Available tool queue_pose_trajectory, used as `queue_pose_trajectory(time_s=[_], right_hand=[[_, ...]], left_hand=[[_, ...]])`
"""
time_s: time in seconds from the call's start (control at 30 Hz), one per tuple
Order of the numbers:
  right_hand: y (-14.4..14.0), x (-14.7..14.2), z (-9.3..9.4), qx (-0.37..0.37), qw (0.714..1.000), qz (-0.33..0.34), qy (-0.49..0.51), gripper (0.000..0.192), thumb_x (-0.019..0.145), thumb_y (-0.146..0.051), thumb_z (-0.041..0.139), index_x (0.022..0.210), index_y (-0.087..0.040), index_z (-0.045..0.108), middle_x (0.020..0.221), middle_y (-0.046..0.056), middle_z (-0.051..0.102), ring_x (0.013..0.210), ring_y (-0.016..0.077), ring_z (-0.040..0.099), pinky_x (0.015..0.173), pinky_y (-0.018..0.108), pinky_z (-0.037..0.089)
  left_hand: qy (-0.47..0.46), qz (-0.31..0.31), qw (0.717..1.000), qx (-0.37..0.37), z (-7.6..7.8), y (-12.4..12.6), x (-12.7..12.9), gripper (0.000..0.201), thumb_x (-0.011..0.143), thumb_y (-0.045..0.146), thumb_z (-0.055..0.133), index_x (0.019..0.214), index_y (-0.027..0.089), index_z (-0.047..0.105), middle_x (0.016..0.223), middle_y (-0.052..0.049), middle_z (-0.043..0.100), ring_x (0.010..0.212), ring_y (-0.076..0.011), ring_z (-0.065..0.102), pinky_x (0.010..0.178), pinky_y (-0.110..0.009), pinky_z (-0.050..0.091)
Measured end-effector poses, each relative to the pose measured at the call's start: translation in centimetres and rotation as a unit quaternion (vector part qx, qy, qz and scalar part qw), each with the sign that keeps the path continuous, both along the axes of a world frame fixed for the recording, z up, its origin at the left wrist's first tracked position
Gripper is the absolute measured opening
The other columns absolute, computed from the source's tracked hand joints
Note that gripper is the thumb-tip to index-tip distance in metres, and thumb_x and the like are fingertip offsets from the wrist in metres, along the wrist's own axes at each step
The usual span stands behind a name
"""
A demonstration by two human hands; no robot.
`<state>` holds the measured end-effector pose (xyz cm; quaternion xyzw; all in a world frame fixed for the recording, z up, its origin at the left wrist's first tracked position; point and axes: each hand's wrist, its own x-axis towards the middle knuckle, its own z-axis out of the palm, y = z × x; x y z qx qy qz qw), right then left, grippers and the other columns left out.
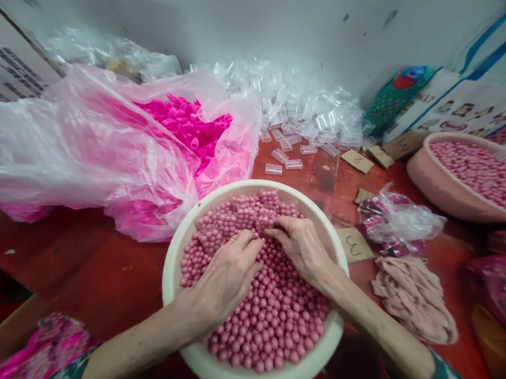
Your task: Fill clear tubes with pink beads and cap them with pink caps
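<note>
A cream round bowl (176,253) full of small pink balls (279,322) stands on the red table in front of me. Several clear little tubes packed with pink balls (251,212) lie on the heap at the bowl's far side. My left hand (226,276) rests palm down on the balls, a ring on one finger, its fingertips at the filled tubes. My right hand (301,247) lies beside it, its fingers pinching at one of the filled tubes; how firmly it grips is hard to tell.
A big pink plastic bag of bright pink caps (184,122) lies at the left. Empty clear tubes (300,118) are heaped at the back. A second pink bowl of balls (445,190) stands at the right, near cardboard tags (352,244), a small bag (397,221) and pinkish gloves (413,296).
</note>
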<state>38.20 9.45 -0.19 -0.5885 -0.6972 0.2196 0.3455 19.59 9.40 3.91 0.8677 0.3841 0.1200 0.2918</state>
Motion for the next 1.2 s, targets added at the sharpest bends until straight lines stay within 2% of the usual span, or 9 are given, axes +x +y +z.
queue_pose_trajectory(time_s=[0.13, 0.37, 0.53, 0.63, 0.73, 0.87, 0.97, 1.07, 1.2], right_hand=[[-0.4, 0.1, 0.8, 0.008, 1.000, -0.023, 0.005, 0.012, 0.085, -0.028, 0.054, 0.079, -0.020, 0.061, 0.076, 0.004, 0.065, 0.068, 0.0184, 0.056, 0.063, 0.030, 0.043], [-0.5, 0.6, 3.4, 0.041, 0.995, -0.093, 0.022, 0.016, 0.086, -0.019, 0.049, 0.081, -0.018, 0.064, 0.079, 0.003, 0.068, 0.071, 0.0168, 0.062, 0.067, 0.027, 0.046], [1.3, 4.0, 3.5, 0.058, 0.978, -0.197, -0.040, 0.018, 0.086, -0.026, 0.049, 0.093, -0.018, 0.063, 0.086, 0.005, 0.067, 0.073, 0.0186, 0.062, 0.069, 0.029, 0.049], [3.8, 7.3, 2.9, 0.050, 0.970, -0.222, -0.091, 0.036, 0.080, -0.028, 0.056, 0.113, -0.014, 0.056, 0.105, 0.012, 0.060, 0.091, 0.0253, 0.058, 0.082, 0.039, 0.046], [6.6, 9.9, 2.0, -0.004, 0.967, -0.209, -0.144, 0.062, 0.066, -0.030, 0.072, 0.121, -0.010, 0.051, 0.112, 0.019, 0.055, 0.107, 0.0354, 0.049, 0.089, 0.048, 0.040], [10.7, 10.9, 1.0, -0.078, 0.964, -0.170, -0.188, 0.072, 0.064, -0.034, 0.076, 0.125, -0.010, 0.047, 0.117, 0.020, 0.052, 0.110, 0.0361, 0.048, 0.088, 0.047, 0.042], [13.8, 10.1, 0.5, -0.108, 0.960, -0.146, -0.213, 0.077, 0.066, -0.038, 0.076, 0.131, -0.016, 0.041, 0.127, 0.019, 0.047, 0.115, 0.0360, 0.045, 0.091, 0.051, 0.040], [16.3, 9.0, -0.1, -0.126, 0.956, -0.126, -0.232, 0.054, 0.083, -0.038, 0.062, 0.129, -0.019, 0.043, 0.132, 0.012, 0.044, 0.114, 0.0290, 0.049, 0.091, 0.050, 0.042], [17.7, 7.6, -1.8, -0.127, 0.954, -0.102, -0.252, 0.037, 0.088, -0.034, 0.056, 0.121, -0.017, 0.051, 0.123, 0.009, 0.052, 0.104, 0.0225, 0.056, 0.086, 0.044, 0.048]], left_hand=[[0.019, 0.001, 1.000, 0.018, -0.3, -0.1, -0.2, 0.013, 0.089, 0.011, 0.041, 0.091, 0.019, 0.052, 0.115, -0.008, 0.052, 0.108, -0.0209, 0.050, 0.096, -0.039, 0.043], [0.035, -0.004, 0.999, 0.025, -0.2, -0.2, -0.4, 0.016, 0.090, 0.015, 0.041, 0.099, 0.019, 0.054, 0.118, -0.008, 0.052, 0.111, -0.0214, 0.049, 0.098, -0.040, 0.043], [0.031, 0.019, 0.999, -0.007, 0.1, -0.4, -0.2, 0.017, 0.090, 0.012, 0.040, 0.092, 0.018, 0.056, 0.111, -0.009, 0.056, 0.105, -0.0215, 0.054, 0.094, -0.039, 0.046], [-0.012, 0.032, 0.999, 0.012, 0.5, -0.5, -0.4, 0.018, 0.089, 0.011, 0.041, 0.091, 0.018, 0.058, 0.108, -0.008, 0.059, 0.104, -0.0197, 0.055, 0.095, -0.035, 0.046], [-0.069, 0.019, 0.996, 0.060, 2.2, 0.7, -0.4, 0.018, 0.090, 0.013, 0.044, 0.095, 0.019, 0.060, 0.106, -0.005, 0.061, 0.103, -0.0173, 0.057, 0.094, -0.031, 0.045], [-0.054, -0.002, 0.993, 0.109, 5.5, 6.2, 1.9, 0.019, 0.092, 0.021, 0.042, 0.101, 0.019, 0.060, 0.103, -0.003, 0.062, 0.094, -0.0158, 0.059, 0.085, -0.029, 0.047], [0.073, -0.017, 0.989, 0.124, 5.8, 12.4, 5.7, 0.025, 0.091, 0.019, 0.043, 0.113, 0.016, 0.055, 0.106, -0.006, 0.060, 0.096, -0.0175, 0.058, 0.086, -0.031, 0.046], [0.149, -0.041, 0.984, 0.089, 3.6, 18.4, 9.6, 0.042, 0.080, 0.024, 0.063, 0.120, 0.016, 0.051, 0.111, -0.008, 0.058, 0.097, -0.0208, 0.059, 0.082, -0.033, 0.050], [0.230, -0.027, 0.971, 0.056, -0.6, 23.5, 12.7, 0.033, 0.088, 0.030, 0.054, 0.118, 0.015, 0.052, 0.117, -0.010, 0.056, 0.097, -0.0214, 0.059, 0.080, -0.041, 0.051]])
